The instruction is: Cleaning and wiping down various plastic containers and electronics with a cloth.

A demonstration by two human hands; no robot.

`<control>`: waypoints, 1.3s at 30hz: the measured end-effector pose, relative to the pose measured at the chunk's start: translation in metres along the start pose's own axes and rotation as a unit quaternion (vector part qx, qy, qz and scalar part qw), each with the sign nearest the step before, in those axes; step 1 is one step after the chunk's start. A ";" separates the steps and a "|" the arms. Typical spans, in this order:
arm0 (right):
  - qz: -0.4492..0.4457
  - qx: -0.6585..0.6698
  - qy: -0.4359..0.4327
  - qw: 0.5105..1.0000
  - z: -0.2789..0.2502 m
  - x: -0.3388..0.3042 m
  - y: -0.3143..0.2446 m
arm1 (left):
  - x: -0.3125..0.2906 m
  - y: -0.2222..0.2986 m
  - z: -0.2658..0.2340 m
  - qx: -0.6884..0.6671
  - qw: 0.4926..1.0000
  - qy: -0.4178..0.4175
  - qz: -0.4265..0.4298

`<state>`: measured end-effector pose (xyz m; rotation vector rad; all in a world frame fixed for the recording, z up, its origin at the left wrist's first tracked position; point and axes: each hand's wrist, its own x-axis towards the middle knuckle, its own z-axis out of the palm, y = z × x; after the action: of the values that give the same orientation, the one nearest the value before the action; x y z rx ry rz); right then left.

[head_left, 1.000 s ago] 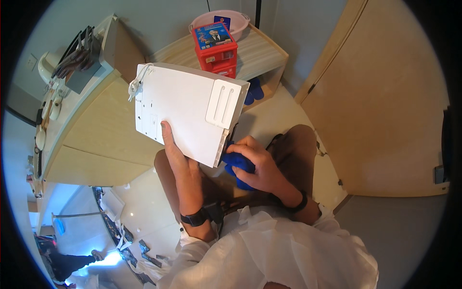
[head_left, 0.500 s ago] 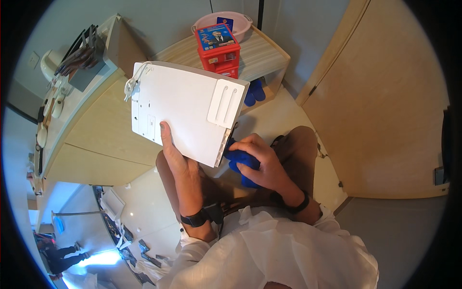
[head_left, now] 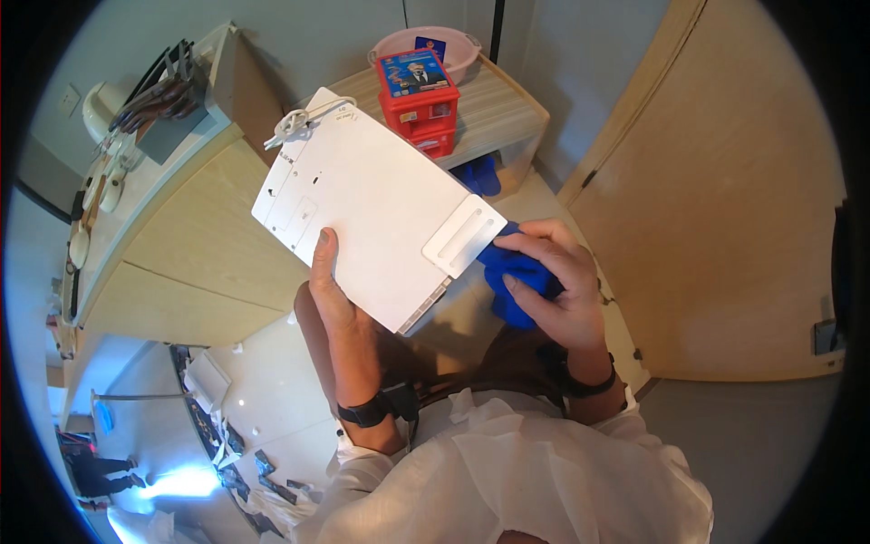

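A flat white panel-like appliance [head_left: 362, 208] with small slots, a raised plate at one corner and a bundled white cord [head_left: 299, 122] is held tilted above my lap. My left hand [head_left: 337, 295] grips its near edge, thumb on the white face and fingers hidden beneath. My right hand [head_left: 571, 286] is closed on a bunched blue cloth [head_left: 515, 286], which meets the appliance's right corner by the raised plate. Part of the cloth hangs below my fingers.
Ahead, a low wooden table [head_left: 507, 109] bears a red drawer box [head_left: 419, 113] and a pink basin [head_left: 462, 50], with blue slippers [head_left: 488, 177] underneath. To the left runs a counter [head_left: 213, 118] with knives [head_left: 172, 95] and utensils. A wooden door [head_left: 725, 199] stands right.
The appliance has turned clockwise, its right corner lower and further right. My right hand has moved right and slightly up with the blue cloth. The left hand keeps its hold.
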<state>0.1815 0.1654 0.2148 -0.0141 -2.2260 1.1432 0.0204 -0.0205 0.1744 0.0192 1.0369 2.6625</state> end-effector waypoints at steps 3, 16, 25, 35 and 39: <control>-0.018 -0.021 0.013 1.000 -0.013 0.004 -0.010 | 0.004 -0.001 -0.008 -0.023 1.000 0.004 -0.010; -0.154 -0.222 -0.088 0.959 0.033 0.051 -0.021 | -0.003 -0.006 -0.001 -0.001 0.999 -0.045 -0.008; -0.164 -0.293 -0.090 0.938 0.043 0.059 0.014 | 0.002 -0.008 -0.007 0.025 0.996 -0.084 0.001; -0.116 -0.122 0.090 0.982 0.051 0.087 0.048 | -0.007 -0.013 0.004 0.146 0.985 -0.073 0.062; -0.041 0.030 0.107 0.993 0.053 0.087 0.053 | -0.011 -0.006 0.011 0.193 0.975 -0.081 0.078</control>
<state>0.0693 0.1840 0.1985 -0.0192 -1.9864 1.1090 0.0340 -0.0125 0.1796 0.4064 1.5309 2.4931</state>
